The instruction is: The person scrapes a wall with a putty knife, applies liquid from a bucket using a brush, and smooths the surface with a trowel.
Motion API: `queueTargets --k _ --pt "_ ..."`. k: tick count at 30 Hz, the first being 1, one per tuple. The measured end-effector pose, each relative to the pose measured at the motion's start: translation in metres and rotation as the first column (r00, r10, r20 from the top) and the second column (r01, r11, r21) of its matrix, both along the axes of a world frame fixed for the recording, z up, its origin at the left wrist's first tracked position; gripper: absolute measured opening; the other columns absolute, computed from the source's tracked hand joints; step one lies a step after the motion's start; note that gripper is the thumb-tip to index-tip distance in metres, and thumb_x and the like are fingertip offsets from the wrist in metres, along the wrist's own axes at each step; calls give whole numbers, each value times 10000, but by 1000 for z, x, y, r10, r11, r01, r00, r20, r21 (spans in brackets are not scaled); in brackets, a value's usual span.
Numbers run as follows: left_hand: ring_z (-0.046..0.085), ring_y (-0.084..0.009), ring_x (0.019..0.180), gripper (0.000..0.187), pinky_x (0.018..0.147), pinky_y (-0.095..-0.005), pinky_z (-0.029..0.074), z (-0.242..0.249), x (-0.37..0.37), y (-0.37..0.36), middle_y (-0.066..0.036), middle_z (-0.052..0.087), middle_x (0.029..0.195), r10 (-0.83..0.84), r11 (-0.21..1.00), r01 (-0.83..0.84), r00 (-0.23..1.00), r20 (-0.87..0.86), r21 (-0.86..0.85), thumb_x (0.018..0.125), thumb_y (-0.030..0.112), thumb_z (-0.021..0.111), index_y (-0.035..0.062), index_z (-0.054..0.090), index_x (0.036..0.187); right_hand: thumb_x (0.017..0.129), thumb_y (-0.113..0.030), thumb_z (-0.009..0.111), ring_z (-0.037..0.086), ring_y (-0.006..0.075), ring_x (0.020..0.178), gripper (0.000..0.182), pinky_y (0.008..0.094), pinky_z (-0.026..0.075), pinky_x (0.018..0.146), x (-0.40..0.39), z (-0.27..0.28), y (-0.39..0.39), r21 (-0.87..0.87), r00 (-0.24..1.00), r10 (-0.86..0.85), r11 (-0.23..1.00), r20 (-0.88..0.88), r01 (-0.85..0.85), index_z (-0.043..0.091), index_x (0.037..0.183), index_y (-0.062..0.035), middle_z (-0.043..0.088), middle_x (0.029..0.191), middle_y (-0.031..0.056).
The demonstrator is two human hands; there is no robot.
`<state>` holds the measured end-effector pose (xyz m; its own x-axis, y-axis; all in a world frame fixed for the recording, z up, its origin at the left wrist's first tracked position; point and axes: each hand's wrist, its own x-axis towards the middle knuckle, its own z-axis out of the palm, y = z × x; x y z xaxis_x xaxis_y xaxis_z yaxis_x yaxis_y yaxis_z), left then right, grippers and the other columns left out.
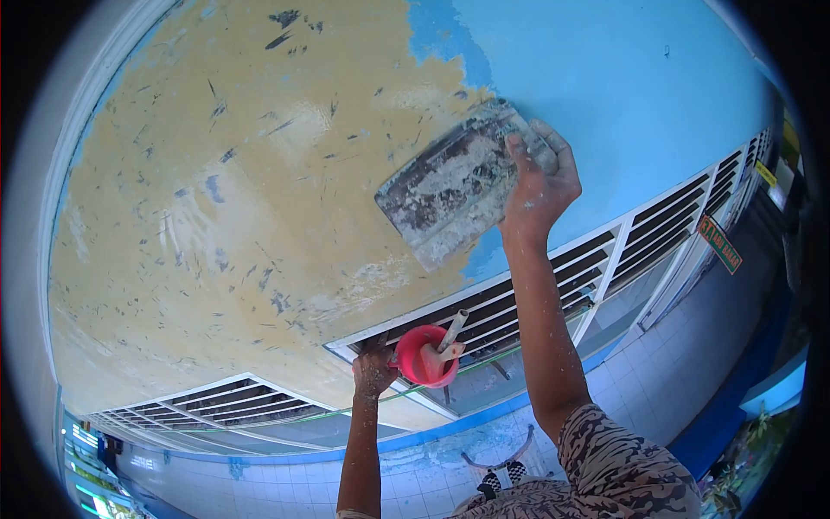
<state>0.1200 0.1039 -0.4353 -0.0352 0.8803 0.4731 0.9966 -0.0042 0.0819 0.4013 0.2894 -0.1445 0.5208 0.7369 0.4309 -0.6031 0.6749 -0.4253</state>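
My right hand point(540, 186) grips the right end of a flat rectangular plate point(454, 177), with the thumb on its near face and the fingers round the edge. Whitish putty is caked over the plate's dark surface. It overlaps the wall where the scraped, tan area point(216, 216) meets the blue paint point(605, 78). Lower down, my left hand point(374, 370) is closed round the handle of a pink dipper point(415, 374). A pale stick-like handle point(454, 329) and another light-coloured piece lean out over the dipper's rim.
White-barred window vents point(622, 251) run along the wall below the blue paint, with a second vent point(207, 402) at lower left. A small sign point(720, 244) juts out at the right. White tiles point(406, 484) lie below, and plants point(743, 467) show at lower right.
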Motion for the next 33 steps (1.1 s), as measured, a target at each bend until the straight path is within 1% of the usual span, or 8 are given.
queueTargets --k 9,11,15,19,21,24,26,33 --pt "686 -342 1020 211 772 -457 579 -2 0 -1 -175 627 1351 2 1000 -2 1000 2 -2 575 153 747 70 660 749 870 34 747 644 144 933 331 285 551 824 -13 0 -2 55 1000 19 998 -1 -19 616 1169 89 678 1042 118" --pt "618 -346 1209 204 833 -455 580 1 1 -1 -181 593 1398 36 996 -31 997 63 -90 570 90 737 72 664 760 871 32 747 642 145 936 335 286 547 830 -19 -11 -9 55 1000 13 998 3 -13 614 1173 90 678 1046 120" --pt "623 -347 1201 196 824 -457 578 4 2 -3 -184 588 1402 20 996 -16 998 51 -87 566 90 735 71 642 738 889 32 721 646 157 961 321 297 545 844 -25 -4 -18 -25 999 21 999 41 -20 610 1184 97 684 1062 141" --pt "617 -346 1213 186 809 -460 580 -4 0 -2 -173 573 1425 10 999 -8 998 65 -36 576 92 736 71 635 730 887 43 714 651 158 966 313 288 546 845 -25 -4 -18 46 998 61 997 5 -61 612 1179 93 686 1061 140" --pt "681 -347 1061 178 780 -451 585 0 2 1 -217 653 1288 -30 998 28 999 39 50 600 150 720 59 646 734 885 48 713 652 156 960 314 286 547 843 -24 -11 -20 53 996 89 995 -5 -89 611 1180 92 687 1056 140" --pt "672 -344 1089 185 793 -450 585 9 7 -2 -220 646 1301 -15 1000 14 999 32 27 599 149 721 56 657 746 886 57 710 652 153 963 323 282 547 846 -21 -8 -23 -33 998 46 998 51 -44 602 1188 98 689 1046 142" --pt "667 -342 1101 192 801 -453 583 3 2 -1 -215 641 1311 -16 1000 15 1000 18 14 598 151 724 57 663 754 887 60 708 662 152 940 317 286 560 839 -23 6 -19 11 999 36 999 0 -36 601 1183 100 693 1025 137" --pt "665 -342 1092 181 800 -456 580 2 1 2 -180 632 1343 -5 1000 4 1000 27 24 601 141 720 59 659 750 880 34 733 644 129 893 312 271 548 795 -26 -6 -24 29 1000 1 1000 12 -1 617 1163 95 693 991 115"
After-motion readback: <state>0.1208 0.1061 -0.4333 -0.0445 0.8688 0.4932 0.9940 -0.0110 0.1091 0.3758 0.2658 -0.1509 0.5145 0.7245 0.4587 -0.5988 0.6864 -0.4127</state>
